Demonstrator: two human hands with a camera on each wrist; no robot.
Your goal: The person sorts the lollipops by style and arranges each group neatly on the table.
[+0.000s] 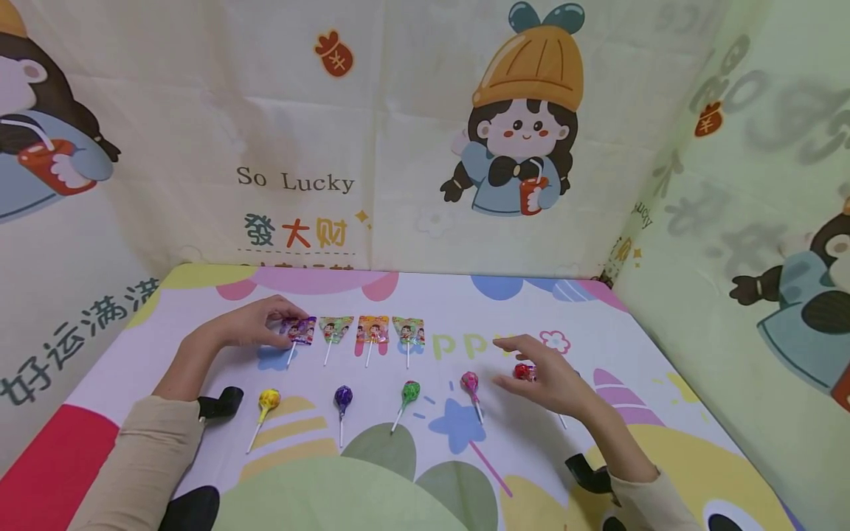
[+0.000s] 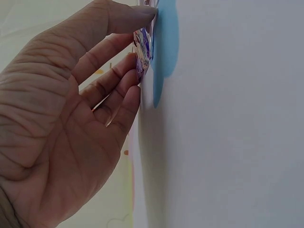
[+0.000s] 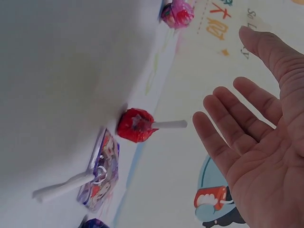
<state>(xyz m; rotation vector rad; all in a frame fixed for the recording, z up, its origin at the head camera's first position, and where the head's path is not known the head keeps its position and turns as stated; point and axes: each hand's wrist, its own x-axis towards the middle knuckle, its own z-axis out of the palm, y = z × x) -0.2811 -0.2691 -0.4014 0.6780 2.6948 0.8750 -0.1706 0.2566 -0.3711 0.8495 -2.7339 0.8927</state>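
At the left end of the back row, my left hand (image 1: 249, 326) pinches a flat lollipop in a purple printed wrapper (image 1: 304, 330), its white stick pointing toward me. The left wrist view shows thumb and fingers on either side of that shiny wrapper (image 2: 142, 54). Over the right side of the table hovers my right hand (image 1: 554, 380), fingers extended and holding nothing. Beneath it lies a red round lollipop (image 1: 522, 372), partly hidden; the right wrist view shows it (image 3: 136, 125) apart from the fingers, beside another flat purple-wrapped lollipop (image 3: 102, 171).
Flat lollipops in green (image 1: 336, 329), orange (image 1: 373, 330) and green-and-orange (image 1: 408, 332) wrappers continue the back row. Nearer me lie round lollipops: yellow (image 1: 268, 400), dark purple (image 1: 343, 397), green (image 1: 410, 391) and pink (image 1: 469, 381). Printed cloth walls (image 1: 412, 140) border the table.
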